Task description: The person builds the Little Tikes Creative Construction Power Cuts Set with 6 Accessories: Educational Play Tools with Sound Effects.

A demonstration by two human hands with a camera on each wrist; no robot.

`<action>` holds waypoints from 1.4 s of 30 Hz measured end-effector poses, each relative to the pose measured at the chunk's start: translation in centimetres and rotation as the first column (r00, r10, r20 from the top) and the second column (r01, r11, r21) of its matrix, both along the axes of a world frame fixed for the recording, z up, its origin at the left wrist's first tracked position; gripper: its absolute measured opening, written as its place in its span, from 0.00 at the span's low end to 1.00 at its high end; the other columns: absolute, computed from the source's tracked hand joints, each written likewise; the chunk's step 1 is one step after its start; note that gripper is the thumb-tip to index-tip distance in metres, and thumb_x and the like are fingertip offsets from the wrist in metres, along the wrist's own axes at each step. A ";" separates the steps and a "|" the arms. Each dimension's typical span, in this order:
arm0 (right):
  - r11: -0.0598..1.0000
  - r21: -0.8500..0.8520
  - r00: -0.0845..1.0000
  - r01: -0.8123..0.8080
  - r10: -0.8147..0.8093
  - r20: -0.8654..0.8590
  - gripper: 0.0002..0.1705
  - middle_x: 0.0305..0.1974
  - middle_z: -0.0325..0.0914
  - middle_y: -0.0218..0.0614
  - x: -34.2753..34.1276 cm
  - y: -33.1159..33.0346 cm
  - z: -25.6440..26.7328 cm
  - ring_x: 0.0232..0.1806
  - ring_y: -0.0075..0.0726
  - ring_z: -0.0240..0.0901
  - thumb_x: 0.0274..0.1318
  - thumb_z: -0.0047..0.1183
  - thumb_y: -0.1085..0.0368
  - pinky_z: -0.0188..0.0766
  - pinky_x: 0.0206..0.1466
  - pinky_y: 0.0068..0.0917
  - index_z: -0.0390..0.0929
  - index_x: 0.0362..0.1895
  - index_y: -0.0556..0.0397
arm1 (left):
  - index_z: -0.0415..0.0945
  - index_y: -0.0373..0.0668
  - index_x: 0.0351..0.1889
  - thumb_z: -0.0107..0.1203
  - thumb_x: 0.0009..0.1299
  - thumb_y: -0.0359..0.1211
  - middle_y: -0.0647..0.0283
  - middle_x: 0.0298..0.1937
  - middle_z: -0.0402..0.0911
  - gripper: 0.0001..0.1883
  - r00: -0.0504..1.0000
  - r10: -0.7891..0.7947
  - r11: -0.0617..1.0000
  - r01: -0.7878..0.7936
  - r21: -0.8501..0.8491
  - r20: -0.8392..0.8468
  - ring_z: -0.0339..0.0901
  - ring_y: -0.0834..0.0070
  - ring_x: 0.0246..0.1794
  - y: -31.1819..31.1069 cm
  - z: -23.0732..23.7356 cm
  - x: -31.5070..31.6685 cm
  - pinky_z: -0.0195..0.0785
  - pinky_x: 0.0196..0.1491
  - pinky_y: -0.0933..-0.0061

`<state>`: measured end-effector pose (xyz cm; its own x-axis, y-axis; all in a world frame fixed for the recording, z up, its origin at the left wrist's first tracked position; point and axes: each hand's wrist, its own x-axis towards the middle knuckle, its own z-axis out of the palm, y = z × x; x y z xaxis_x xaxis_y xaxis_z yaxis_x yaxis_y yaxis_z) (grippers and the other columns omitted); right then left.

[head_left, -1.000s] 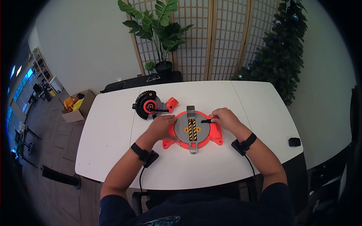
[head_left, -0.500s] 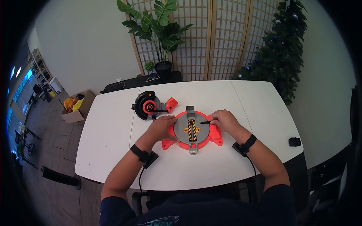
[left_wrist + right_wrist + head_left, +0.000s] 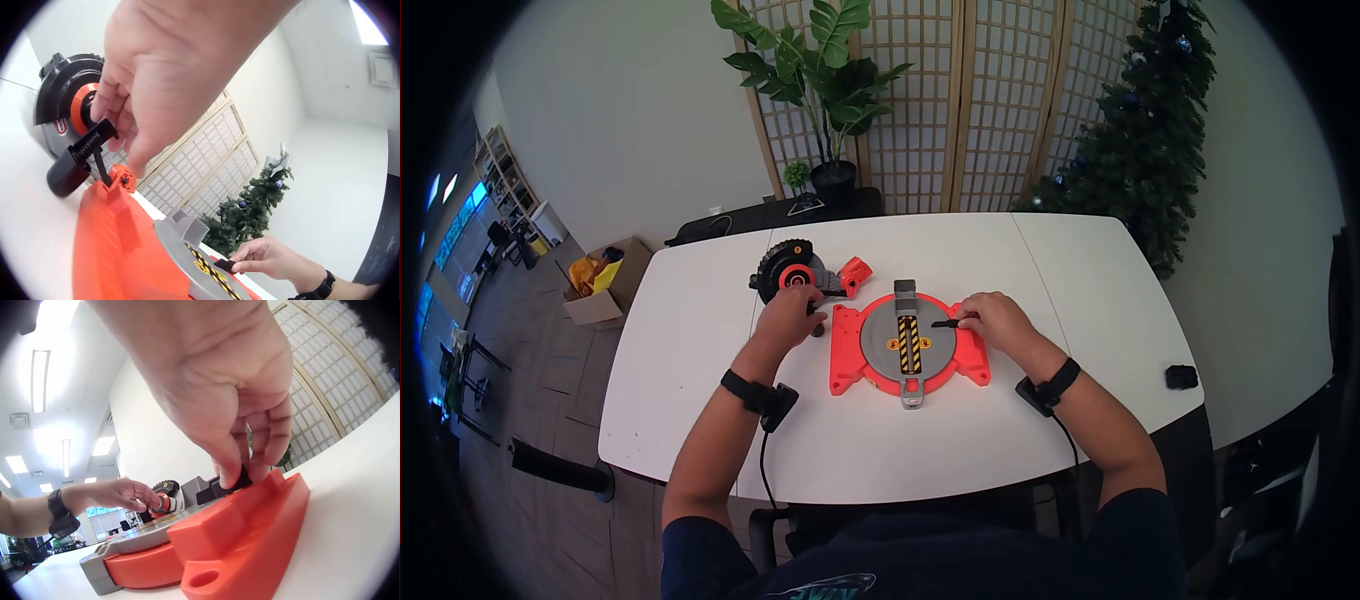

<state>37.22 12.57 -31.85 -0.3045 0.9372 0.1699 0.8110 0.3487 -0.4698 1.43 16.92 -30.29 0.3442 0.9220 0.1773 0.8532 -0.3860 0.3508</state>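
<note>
An orange toy saw base (image 3: 847, 342) with a round grey turntable (image 3: 881, 325) lies in the middle of the white table. My right hand (image 3: 998, 320) pinches a small black plastic piece (image 3: 214, 490) between thumb and fingers, over the turntable's right edge. Behind the base, to the left, sits the toy saw head (image 3: 775, 265), with a black toothed blade and an orange hub. My left hand (image 3: 786, 320) reaches to it, fingers loosely bent beside the hub and the black handle (image 3: 70, 170). In the left wrist view the thumb stands apart from the handle, and the fingertips are partly hidden behind it.
At the table's right edge lies a small black object (image 3: 1181, 377). A potted plant (image 3: 835, 180) stands on a dark surface past the table's back edge, near a lattice screen (image 3: 910, 120). On the floor at left is a cardboard box (image 3: 628, 285) with yellow and orange things.
My left hand has let go of the base's left side and moved up and left to the saw head. The right hand stays in place with the black piece.
</note>
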 end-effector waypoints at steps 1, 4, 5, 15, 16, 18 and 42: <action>1.000 -0.001 1.000 0.000 0.000 0.004 0.08 0.38 0.85 0.42 0.0 0.0 -0.1 0.41 0.46 0.82 0.54 0.63 0.69 0.77 0.46 0.37 0.86 0.38 0.56 | 0.82 0.42 0.49 0.68 0.63 0.34 0.55 0.46 0.85 0.17 0.996 0.066 0.998 -0.065 0.021 -0.057 0.83 0.59 0.47 0.2 -0.6 -0.4 0.75 0.50 0.63; 1.000 0.003 1.000 0.001 -0.001 0.006 0.07 0.38 0.84 0.41 0.1 0.0 -0.2 0.41 0.46 0.81 0.54 0.62 0.68 0.77 0.47 0.37 0.86 0.37 0.56 | 0.84 0.41 0.45 0.67 0.63 0.32 0.56 0.38 0.86 0.13 0.988 0.152 0.988 -0.152 -0.026 -0.011 0.84 0.59 0.40 0.8 -1.5 -1.1 0.76 0.45 0.63; 1.000 0.007 1.000 0.003 -0.003 0.004 0.07 0.38 0.84 0.40 0.1 -0.1 -0.3 0.41 0.47 0.81 0.55 0.62 0.67 0.76 0.48 0.37 0.86 0.37 0.56 | 0.84 0.41 0.45 0.67 0.63 0.32 0.56 0.38 0.86 0.13 0.988 0.153 0.988 -0.153 -0.026 -0.011 0.84 0.59 0.40 1.0 -1.6 -1.2 0.76 0.45 0.63; 0.990 0.079 0.992 -0.113 0.109 0.061 0.30 0.55 0.74 0.40 -3.8 -3.4 3.8 0.53 0.41 0.76 0.57 0.64 0.53 0.75 0.51 0.38 0.72 0.59 0.53 | 0.85 0.38 0.44 0.64 0.69 0.30 0.61 0.34 0.87 0.08 0.860 0.020 0.988 0.062 -0.143 0.509 0.84 0.78 0.35 -1.5 3.1 1.9 0.77 0.39 0.76; 0.992 0.033 0.991 -0.123 0.124 -0.052 0.31 0.55 0.74 0.40 -4.6 -3.9 4.1 0.52 0.39 0.77 0.59 0.64 0.53 0.76 0.50 0.36 0.70 0.61 0.53 | 0.85 0.37 0.44 0.63 0.70 0.30 0.64 0.36 0.87 0.08 0.777 0.005 0.958 0.177 -0.226 0.629 0.83 0.81 0.36 -1.7 3.4 2.3 0.77 0.39 0.78; 0.991 -0.009 0.978 -0.135 0.132 -0.165 0.33 0.56 0.74 0.41 -5.7 -4.5 5.2 0.51 0.37 0.77 0.60 0.63 0.53 0.77 0.49 0.33 0.68 0.64 0.53 | 0.85 0.36 0.46 0.63 0.71 0.30 0.64 0.38 0.87 0.09 0.750 -0.022 0.938 0.245 -0.246 0.661 0.83 0.82 0.38 -2.4 4.0 3.4 0.77 0.40 0.79; 0.964 -0.132 0.956 -0.232 0.201 -0.214 0.23 0.52 0.75 0.49 -6.8 -5.1 7.0 0.55 0.50 0.74 0.66 0.55 0.54 0.72 0.58 0.39 0.70 0.54 0.58 | 0.87 0.39 0.43 0.62 0.72 0.33 0.62 0.28 0.86 0.08 0.891 -0.189 0.969 0.236 -0.066 0.413 0.81 0.81 0.28 -6.3 5.0 7.1 0.74 0.34 0.78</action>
